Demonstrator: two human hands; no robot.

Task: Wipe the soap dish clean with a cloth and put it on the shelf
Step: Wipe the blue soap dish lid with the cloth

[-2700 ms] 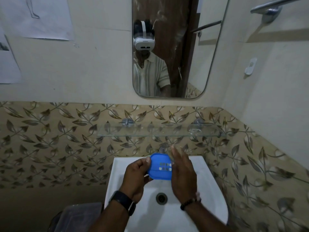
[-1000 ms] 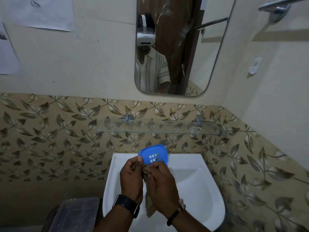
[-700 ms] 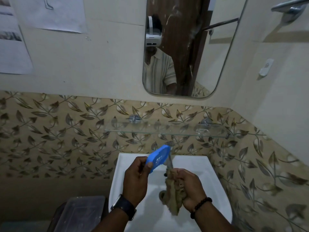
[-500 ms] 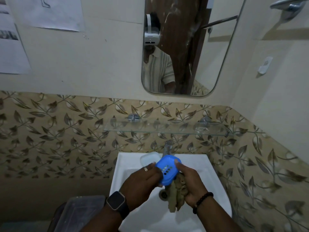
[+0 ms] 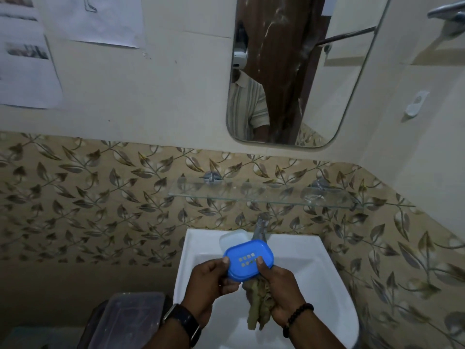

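A: What's sitting around the white sink (image 5: pixel 314 263) right now?

B: The glass shelf (image 5: pixel 264 197) is hanging bare just above it, and the tap (image 5: pixel 260 229) is standing at its back edge

A: And the hands?

B: Both are working over the basin. The left hand (image 5: pixel 212 280) is gripping the blue dish (image 5: pixel 247 260) by its edge. The right hand (image 5: pixel 281 285) is closing on the brown cloth (image 5: pixel 259 306) and pressing it under the dish, thumb on the rim

A: Different from half a second ago?

B: The dish is now tilting flatter, holes facing up, so wiping is probably continuing, not shelving yet
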